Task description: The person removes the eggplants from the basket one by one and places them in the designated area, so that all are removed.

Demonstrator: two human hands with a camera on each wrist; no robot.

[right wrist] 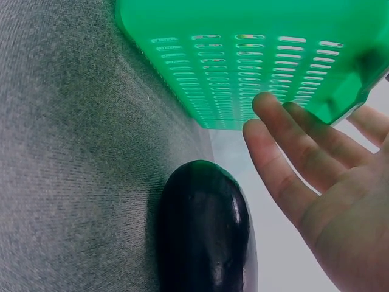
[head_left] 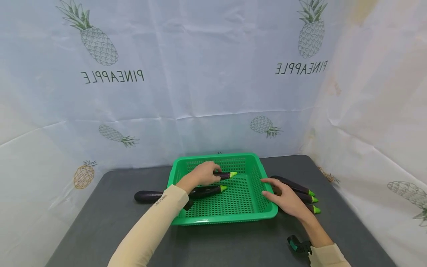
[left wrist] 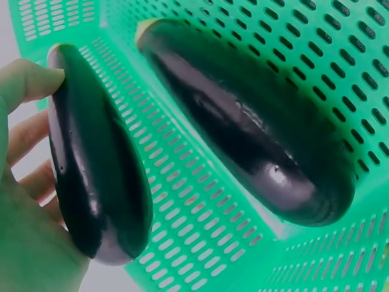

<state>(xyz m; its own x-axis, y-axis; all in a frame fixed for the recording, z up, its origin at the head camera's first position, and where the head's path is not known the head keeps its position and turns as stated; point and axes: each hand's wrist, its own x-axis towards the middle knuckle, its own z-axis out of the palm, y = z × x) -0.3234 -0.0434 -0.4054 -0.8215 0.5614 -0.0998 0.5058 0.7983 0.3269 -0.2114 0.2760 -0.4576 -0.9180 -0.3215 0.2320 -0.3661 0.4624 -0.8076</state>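
My left hand reaches into a green plastic basket and grips a dark purple eggplant, thumb near its stem end. The bright green cap of this eggplant points right in the head view. A second eggplant lies on the basket floor beside it, partly hidden by the left forearm in the head view. My right hand is at the basket's right rim, its fingers extended and spread along the outer wall. Below those fingers, an eggplant lies on the grey table in the right wrist view.
Three eggplants lie to the right of the basket, green caps pointing right. Another eggplant lies on the table left of the basket. A pineapple-print curtain hangs behind the dark grey table.
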